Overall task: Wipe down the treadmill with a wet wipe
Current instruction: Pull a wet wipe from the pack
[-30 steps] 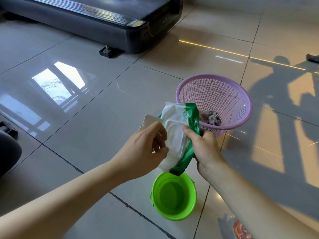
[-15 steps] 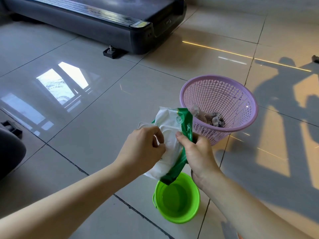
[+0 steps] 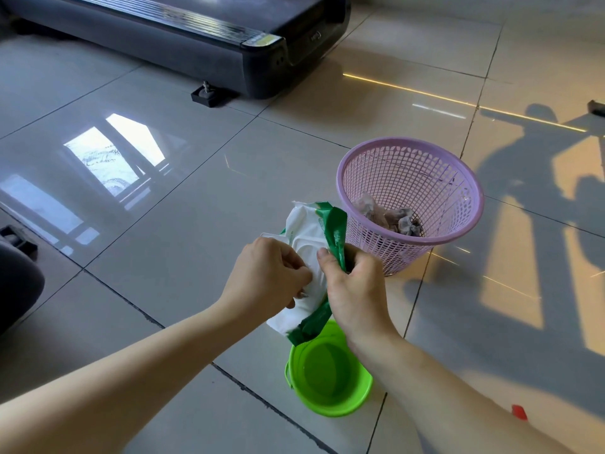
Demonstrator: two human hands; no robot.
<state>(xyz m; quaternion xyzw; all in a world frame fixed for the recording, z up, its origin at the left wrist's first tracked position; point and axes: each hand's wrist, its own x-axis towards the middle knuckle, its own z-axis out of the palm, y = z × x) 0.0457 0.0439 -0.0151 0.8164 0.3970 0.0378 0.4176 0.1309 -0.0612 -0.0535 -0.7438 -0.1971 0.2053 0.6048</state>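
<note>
– Since a second ago, what has moved in the head view?
– Both hands have closed in on the wipe pack (image 3: 307, 244). The left hand (image 3: 265, 276) has slid over its white lid (image 3: 271, 238), which stood out more before.

– How do the hands sit now?
– The right hand (image 3: 353, 290) has its fingers curled tight round the pack's green edge, thumb on top. The left hand's fingers are bent, pinching at the opening. Whether a wipe is between them cannot be told.

– Where is the treadmill (image 3: 196, 37)?
– At eleven o'clock, well apart and untouched. A purple basket (image 3: 409, 142) holding crumpled wipes (image 3: 389, 217) stands at two o'clock from the hands, and a green tub (image 3: 330, 381) sits at six o'clock, under the pack.

– How should the person pull a wipe cleanly?
– Probably by keeping the right hand firm on the pack, pinching one sheet's corner and drawing it straight out, so that the next sheet does not trail after it.
</note>
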